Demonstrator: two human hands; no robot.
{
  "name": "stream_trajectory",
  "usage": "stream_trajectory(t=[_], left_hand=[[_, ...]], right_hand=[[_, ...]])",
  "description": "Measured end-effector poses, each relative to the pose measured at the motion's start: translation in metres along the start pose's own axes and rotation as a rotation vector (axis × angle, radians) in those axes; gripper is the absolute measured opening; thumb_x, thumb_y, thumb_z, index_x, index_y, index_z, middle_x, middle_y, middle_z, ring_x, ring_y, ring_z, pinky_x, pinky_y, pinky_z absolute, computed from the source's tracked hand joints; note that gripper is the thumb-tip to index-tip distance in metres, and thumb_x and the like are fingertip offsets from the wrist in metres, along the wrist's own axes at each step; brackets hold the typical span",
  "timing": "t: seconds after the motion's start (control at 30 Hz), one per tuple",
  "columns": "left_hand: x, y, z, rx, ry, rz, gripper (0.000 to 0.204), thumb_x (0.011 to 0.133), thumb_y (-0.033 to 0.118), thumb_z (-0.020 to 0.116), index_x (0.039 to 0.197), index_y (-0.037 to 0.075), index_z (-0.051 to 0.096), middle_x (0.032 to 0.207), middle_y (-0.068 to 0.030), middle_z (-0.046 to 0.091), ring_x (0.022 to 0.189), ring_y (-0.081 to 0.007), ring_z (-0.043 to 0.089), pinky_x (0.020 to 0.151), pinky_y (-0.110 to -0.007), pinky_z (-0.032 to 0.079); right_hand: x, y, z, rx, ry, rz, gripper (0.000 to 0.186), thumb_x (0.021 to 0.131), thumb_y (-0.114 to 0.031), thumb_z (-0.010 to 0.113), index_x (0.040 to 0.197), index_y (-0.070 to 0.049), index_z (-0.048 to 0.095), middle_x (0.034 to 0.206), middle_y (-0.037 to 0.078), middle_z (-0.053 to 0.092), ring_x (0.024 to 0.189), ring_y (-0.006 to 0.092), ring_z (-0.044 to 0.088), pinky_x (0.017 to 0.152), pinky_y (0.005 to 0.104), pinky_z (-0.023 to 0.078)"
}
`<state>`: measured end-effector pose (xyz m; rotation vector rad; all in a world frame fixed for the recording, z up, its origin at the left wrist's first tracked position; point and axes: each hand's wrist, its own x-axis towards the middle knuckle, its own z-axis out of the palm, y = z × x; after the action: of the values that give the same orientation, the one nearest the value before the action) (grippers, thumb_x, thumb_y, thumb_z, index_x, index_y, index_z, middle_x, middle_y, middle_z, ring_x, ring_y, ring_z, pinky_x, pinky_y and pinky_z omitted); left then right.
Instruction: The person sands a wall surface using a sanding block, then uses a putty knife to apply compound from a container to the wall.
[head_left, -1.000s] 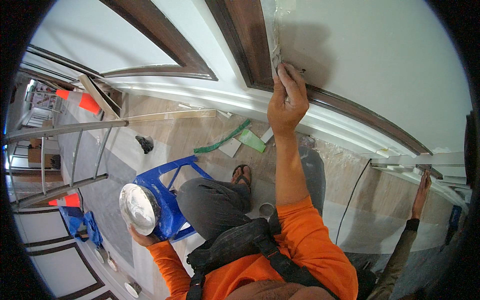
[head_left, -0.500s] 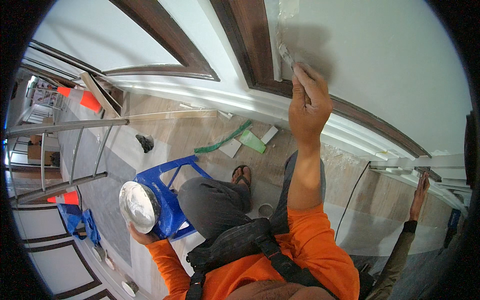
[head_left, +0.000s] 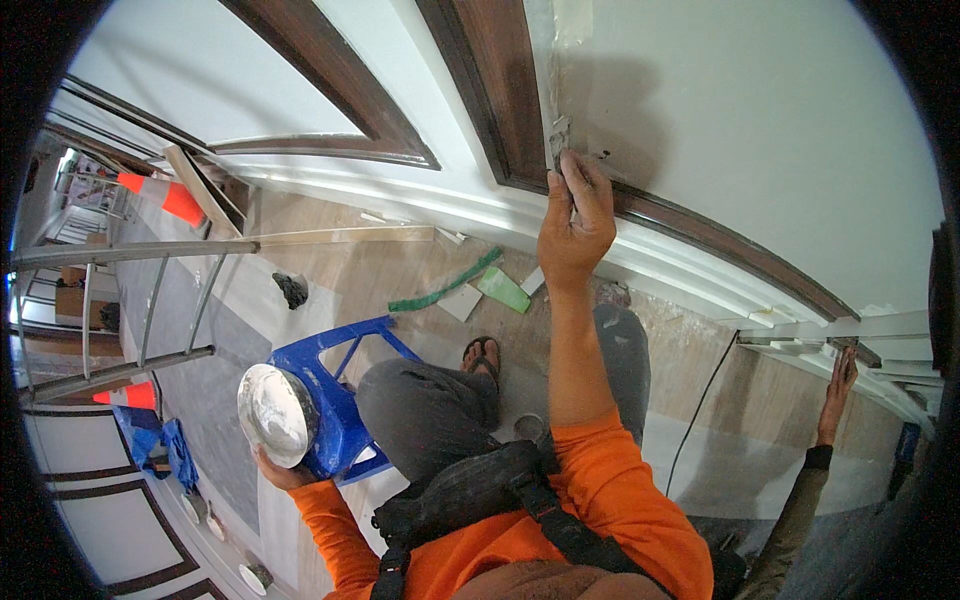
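My right hand (head_left: 578, 220) is closed around a small putty knife (head_left: 559, 138), its blade smeared with pale filler. The blade touches the white wall panel (head_left: 760, 130) beside the dark brown moulding (head_left: 505, 85), near the moulding's corner. On my left, my left hand (head_left: 283, 470) grips the rim of a round metal bowl (head_left: 275, 415) coated inside with white filler. That bowl rests on or against a blue plastic stool (head_left: 340, 415); the exact contact is hidden. The fingers beneath the bowl cannot be seen.
A metal ladder (head_left: 130, 253) and orange cones (head_left: 165, 197) stand at the left. A green strip (head_left: 445, 282), a green piece (head_left: 504, 289) and a black lump (head_left: 290, 290) lie on the floor. At the right, another person's hand (head_left: 841, 380) touches the wall trim.
My right hand has moved nearer to me and slightly left, bringing the putty knife down along the panel edge toward the moulding's corner. My left hand and the bowl have stayed put.
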<state>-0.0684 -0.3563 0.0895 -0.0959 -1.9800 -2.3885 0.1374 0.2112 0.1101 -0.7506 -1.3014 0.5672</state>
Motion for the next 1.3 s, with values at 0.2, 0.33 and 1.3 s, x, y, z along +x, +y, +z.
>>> stream_trajectory(t=[0.2,0.33,1.3], left_hand=[[-0.001,0.0,-0.009,0.075,0.008,0.006,0.067,0.105,0.043,0.05,0.151,-0.005,0.051,0.149,-0.0244,0.056,0.133,-0.0397,0.06,0.114,-0.054,0.049],[-0.005,0.007,0.007,-0.009,0.001,-0.026,0.065,0.106,0.043,0.049,0.15,-0.005,0.051,0.148,-0.0243,0.057,0.131,-0.0387,0.061,0.113,-0.053,0.05],[-0.024,0.024,0.05,0.04,-0.003,0.1,0.046,0.11,0.034,0.046,0.133,-0.003,0.06,0.13,-0.0184,0.065,0.115,-0.0273,0.067,0.1,-0.043,0.056]], right_hand=[[-0.014,-0.005,-0.023,-0.088,-0.169,0.089,0.023,0.101,-0.002,0.069,0.123,-0.002,0.077,0.121,0.016,0.076,0.113,0.0256,0.072,0.1,0.0357,0.056],[0.002,-0.008,-0.052,0.0,-0.161,0.114,0.023,0.098,-0.001,0.07,0.119,-0.003,0.078,0.114,0.019,0.077,0.107,0.0302,0.075,0.095,0.037,0.057],[0.173,-0.13,-0.035,0.248,-0.135,-0.097,0.02,0.103,-0.011,0.069,0.118,0.002,0.074,0.104,0.014,0.079,0.093,0.0146,0.075,0.08,0.0282,0.059]])
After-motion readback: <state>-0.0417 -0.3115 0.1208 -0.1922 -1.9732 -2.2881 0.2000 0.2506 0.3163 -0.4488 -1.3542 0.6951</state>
